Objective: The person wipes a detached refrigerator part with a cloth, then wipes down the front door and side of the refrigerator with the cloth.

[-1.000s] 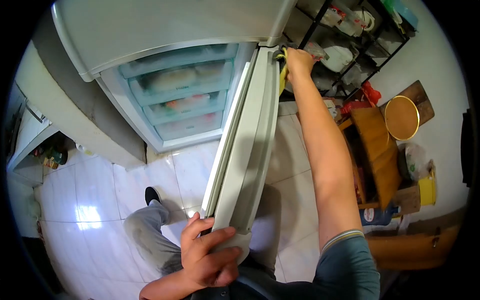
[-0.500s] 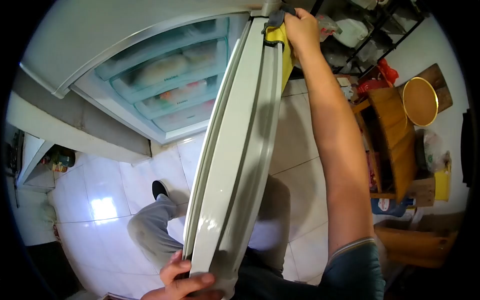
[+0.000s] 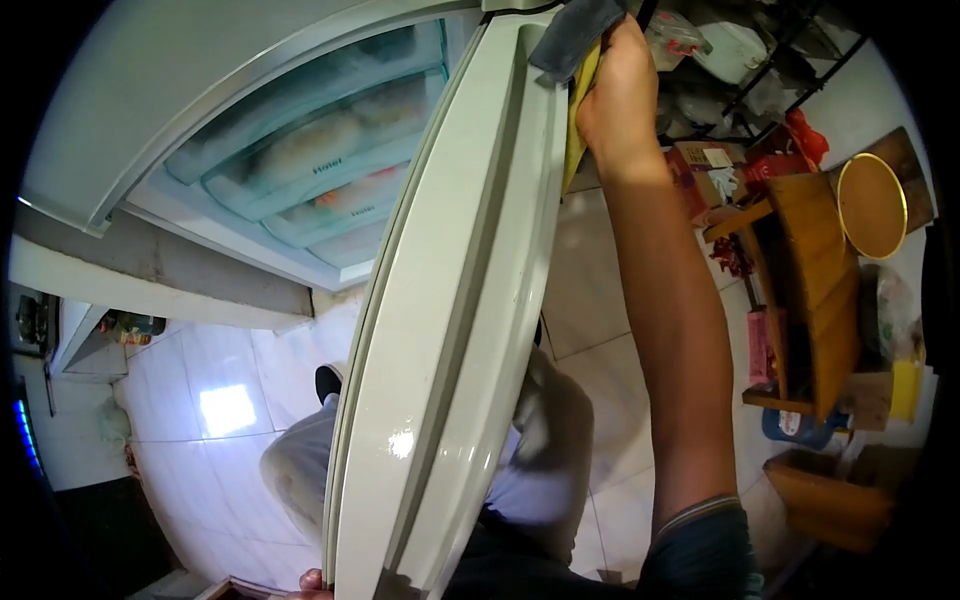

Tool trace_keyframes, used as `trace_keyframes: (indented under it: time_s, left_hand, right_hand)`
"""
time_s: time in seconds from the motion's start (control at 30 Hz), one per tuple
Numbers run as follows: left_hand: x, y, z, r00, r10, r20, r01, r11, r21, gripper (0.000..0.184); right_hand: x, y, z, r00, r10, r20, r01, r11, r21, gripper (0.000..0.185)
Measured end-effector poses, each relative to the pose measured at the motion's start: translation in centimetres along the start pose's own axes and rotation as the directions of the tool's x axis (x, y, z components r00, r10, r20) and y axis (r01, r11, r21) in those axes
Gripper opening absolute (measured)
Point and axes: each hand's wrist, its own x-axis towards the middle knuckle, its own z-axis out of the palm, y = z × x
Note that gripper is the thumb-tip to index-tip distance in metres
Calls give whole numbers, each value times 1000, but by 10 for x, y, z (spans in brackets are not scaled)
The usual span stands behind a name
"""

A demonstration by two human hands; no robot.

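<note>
An open freezer door (image 3: pixel 430 300) stands edge-on before me, its pale top edge and a long recessed groove running away from me. At its far hinge end, my right hand (image 3: pixel 622 85) grips a grey-and-yellow cloth (image 3: pixel 582 38), pressing it against the door's corner. The grey part lies over the edge, and the yellow part hangs down the outer side. My left hand (image 3: pixel 316 584) is at the near end, holding the door's inner edge; only some fingertips show. Behind the door, the freezer compartment has translucent drawers (image 3: pixel 320 165) with food inside.
My legs (image 3: pixel 545 450) are beneath the door on white floor tiles. To the right are a wooden cabinet (image 3: pixel 815 290), a round yellow-rimmed board (image 3: pixel 872 205), a blue water jug (image 3: pixel 795 425) and a black rack (image 3: pixel 770 60) holding bags.
My right hand has shifted the cloth, and more of its grey part now shows over the corner. My left hand has slid down, mostly out of sight. The door appears closer and larger.
</note>
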Motion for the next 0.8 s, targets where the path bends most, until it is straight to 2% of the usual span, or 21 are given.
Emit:
trace_keyframes:
  time_s: [0.07,0.1,0.13,0.2,0.3,0.33,0.4,0.47,0.53,0.57,0.6,0.63,0.67,0.7,0.73,0.77,0.8]
  left_hand:
    - [-3,-9,-1,987,153,-50,-157,985,-78,28]
    - [-2,-9,-2,987,156,-49,-159,984,-77,28]
    - [0,-10,-2,988,152,-32,-154,983,-97,27]
    - [1,-9,-4,988,153,-14,-154,981,-119,26]
    - [-4,-4,-12,996,88,7,-85,985,-152,30]
    - [-6,-2,-14,998,65,14,-62,985,-161,32]
    - [-9,1,-15,999,11,30,-6,984,-176,35]
    - [-11,-3,-9,999,47,-5,-47,983,-179,32]
    - [-9,-4,-7,995,90,-41,-96,979,-181,29]
    - [-9,-3,-8,997,65,-40,-71,981,-182,28]
    - [-11,-2,-9,998,40,-40,-46,982,-182,26]
    - [-93,-20,-69,993,77,91,-45,950,-309,26]
    - [-177,-39,-131,968,114,222,-7,903,-430,25]
    - [-258,-57,-190,926,147,347,62,848,-526,24]
    - [-181,-42,-133,966,141,218,-25,887,-460,23]
    - [-98,-26,-73,988,131,82,-92,926,-367,23]
    - [-16,-11,-13,992,119,-52,-128,957,-261,22]
  right_hand:
    - [-16,-1,4,993,16,121,13,971,-240,12]
    - [-28,-1,11,983,-80,167,121,960,-252,7]
    - [-29,6,3,962,-183,203,249,894,-373,20]
    - [-43,-4,3,990,-139,24,135,874,-467,19]
    - [-71,-15,-18,998,-9,62,26,961,-275,20]
    - [-77,-22,-18,998,-12,64,29,961,-274,20]
    - [-83,-39,-16,995,-12,-100,-1,992,-129,20]
    - [-71,-50,-14,993,-72,-93,67,997,-49,19]
    - [-53,-55,-7,996,-68,-58,64,995,-76,23]
    - [-42,-54,-3,996,-71,-57,67,995,-73,23]
    - [-31,-51,0,1000,-26,14,28,987,-156,21]
    - [-25,-49,6,996,26,81,-5,971,-241,20]
    - [-27,-48,30,998,65,14,-57,951,-305,7]
    - [-22,-43,30,997,69,36,-44,884,-466,8]
    - [-14,-38,29,996,77,55,-27,789,-613,10]
    - [-9,-33,28,995,82,57,-30,787,-616,10]
    - [-4,-29,27,997,22,77,37,729,-684,11]
